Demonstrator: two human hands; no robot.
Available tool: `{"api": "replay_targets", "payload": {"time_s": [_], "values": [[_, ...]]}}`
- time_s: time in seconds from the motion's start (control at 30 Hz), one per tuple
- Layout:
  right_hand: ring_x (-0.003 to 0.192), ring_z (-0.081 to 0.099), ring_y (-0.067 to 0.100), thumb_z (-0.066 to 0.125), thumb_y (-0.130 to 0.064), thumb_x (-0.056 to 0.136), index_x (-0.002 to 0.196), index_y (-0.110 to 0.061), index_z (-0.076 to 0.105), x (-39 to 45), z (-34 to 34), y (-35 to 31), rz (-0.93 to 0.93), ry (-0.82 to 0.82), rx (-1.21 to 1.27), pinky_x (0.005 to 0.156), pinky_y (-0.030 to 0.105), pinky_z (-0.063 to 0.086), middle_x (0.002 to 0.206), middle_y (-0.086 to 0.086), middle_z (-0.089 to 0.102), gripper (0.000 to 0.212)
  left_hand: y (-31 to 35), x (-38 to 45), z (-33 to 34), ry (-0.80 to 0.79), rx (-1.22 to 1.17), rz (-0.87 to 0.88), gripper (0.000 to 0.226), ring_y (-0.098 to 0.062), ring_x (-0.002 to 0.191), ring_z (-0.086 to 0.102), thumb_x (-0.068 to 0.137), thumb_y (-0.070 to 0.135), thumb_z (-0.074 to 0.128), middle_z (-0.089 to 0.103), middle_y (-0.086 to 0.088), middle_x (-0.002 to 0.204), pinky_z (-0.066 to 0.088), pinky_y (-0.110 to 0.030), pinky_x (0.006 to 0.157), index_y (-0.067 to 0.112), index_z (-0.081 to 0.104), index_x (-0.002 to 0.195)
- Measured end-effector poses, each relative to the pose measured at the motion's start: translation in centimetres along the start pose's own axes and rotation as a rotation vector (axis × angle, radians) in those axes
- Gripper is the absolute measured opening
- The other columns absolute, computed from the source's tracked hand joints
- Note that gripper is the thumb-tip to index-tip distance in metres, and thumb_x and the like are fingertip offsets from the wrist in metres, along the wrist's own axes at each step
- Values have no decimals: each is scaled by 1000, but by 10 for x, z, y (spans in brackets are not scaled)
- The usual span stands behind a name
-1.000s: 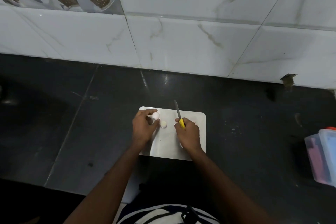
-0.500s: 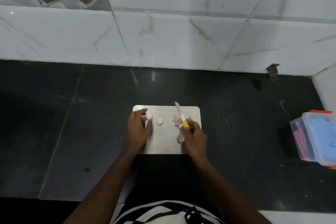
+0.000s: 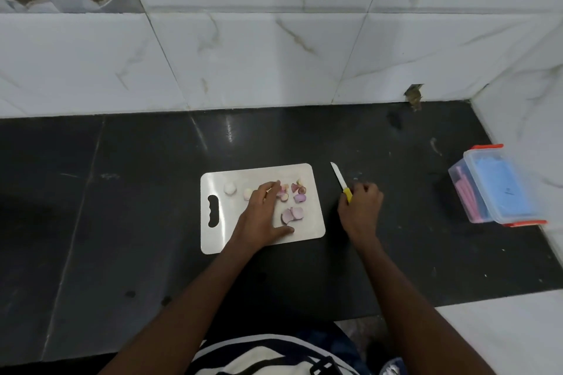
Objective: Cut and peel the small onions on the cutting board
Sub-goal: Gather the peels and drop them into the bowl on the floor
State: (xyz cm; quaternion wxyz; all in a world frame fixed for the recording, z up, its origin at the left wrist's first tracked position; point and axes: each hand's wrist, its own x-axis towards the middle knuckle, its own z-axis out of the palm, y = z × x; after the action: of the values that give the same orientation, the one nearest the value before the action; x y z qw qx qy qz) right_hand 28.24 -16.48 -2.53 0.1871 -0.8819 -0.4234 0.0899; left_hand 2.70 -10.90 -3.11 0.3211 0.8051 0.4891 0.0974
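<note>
Your left hand [image 3: 262, 216] lies flat on the cutting board [image 3: 213, 240], palm down, fingers straight and reaching toward the far right part of the board, thumb spread out along the near edge; it holds nothing, though its fingertips touch or just meet the nearest onion peels [image 3: 292, 192]. Those purple and pale skins are scattered over the right half of the board, with a larger pair of purple pieces [image 3: 292, 215] lying just beside your thumb. To the left of your hand, two peeled white onions sit on the board: one [image 3: 230, 188] near the far left corner, above the handle slot, and a smaller one [image 3: 248, 193] just beside your knuckles. Your right hand [image 3: 361, 207] is off the board, resting on the dark countertop [image 3: 122, 222] to its right, fingers curled round the yellow handle of the knife [image 3: 341, 181]; the white blade points away from you and lies low over the counter, close to the board's right edge. Farther right, well apart from both hands, a clear plastic box [image 3: 496, 186] with orange clips stands by the white tiled wall [image 3: 274, 55].
</note>
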Motion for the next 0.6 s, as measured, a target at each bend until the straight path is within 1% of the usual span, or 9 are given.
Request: {"api": "replay_targets", "payload": {"time_s": [0.03, 0.1, 0.17, 0.27, 0.3, 0.37, 0.43, 0.5, 0.6], "values": [[113, 54, 35, 75, -22, 85, 131, -7, 66, -2, -4, -7, -120, -39, 47, 100, 40, 45, 121, 15, 61, 49, 3, 6, -1, -15, 25, -22, 134, -21, 155, 35, 71, 55, 99, 28, 3, 173, 53, -36, 106, 19, 22, 175], [128, 50, 32, 82, -32, 76, 147, -9, 54, 0, -9, -24, -407, -327, 72, 109, 36, 41, 134, 12, 57, 80, 6, 18, -1, -55, 49, -66, 142, -24, 154, 36, 66, 57, 101, 28, 0, 171, 55, -42, 108, 17, 19, 175], [137, 40, 31, 87, -47, 71, 159, -13, 36, 5, -7, -42, -547, -567, -82, 111, 40, 42, 151, 10, 43, 107, 7, 28, -3, -80, 44, -83, 135, -26, 148, 46, 66, 59, 100, 37, -3, 163, 56, -44, 110, 17, 28, 172], [134, 36, 33, 90, -60, 64, 162, -14, 28, 16, 1, -59, -567, -561, -226, 103, 46, 50, 150, 10, 35, 125, 7, 37, -9, -88, -16, -71, 103, -23, 125, 62, 72, 54, 99, 49, -4, 144, 59, -40, 100, 17, 51, 156], [132, 36, 32, 93, -58, 61, 158, -15, 33, 20, 3, -63, -587, -565, -249, 99, 45, 51, 148, 9, 36, 122, 7, 38, -11, -84, -29, -56, 89, -22, 118, 65, 75, 49, 98, 51, -3, 139, 59, -38, 94, 18, 57, 148], [123, 45, 30, 98, -47, 58, 141, -18, 48, 30, 8, -68, -618, -617, -204, 92, 41, 54, 139, 7, 37, 101, 5, 40, -15, -74, -42, -17, 67, -21, 108, 67, 82, 40, 94, 53, -1, 131, 55, -33, 85, 18, 64, 138], [105, 59, 28, 98, -35, 60, 126, -17, 56, 36, 11, -73, -618, -682, -121, 88, 39, 57, 130, 5, 38, 80, 4, 41, -17, -59, -41, -3, 58, -16, 103, 64, 88, 34, 90, 54, -1, 129, 47, -28, 81, 17, 64, 137], [97, 63, 30, 92, -28, 72, 124, -11, 60, 37, 13, -78, -617, -693, -93, 85, 40, 57, 130, 8, 40, 64, 5, 44, -18, -65, -37, 0, 58, -12, 101, 58, 90, 32, 88, 54, -2, 129, 42, -26, 81, 18, 63, 140], [105, 60, 33, 81, -22, 85, 127, -5, 60, 33, 18, -84, -625, -642, -124, 87, 38, 51, 131, 15, 45, 50, 9, 47, -18, -80, -34, 19, 50, -18, 105, 63, 92, 30, 84, 55, -2, 126, 44, -29, 82, 19, 66, 137]]}}
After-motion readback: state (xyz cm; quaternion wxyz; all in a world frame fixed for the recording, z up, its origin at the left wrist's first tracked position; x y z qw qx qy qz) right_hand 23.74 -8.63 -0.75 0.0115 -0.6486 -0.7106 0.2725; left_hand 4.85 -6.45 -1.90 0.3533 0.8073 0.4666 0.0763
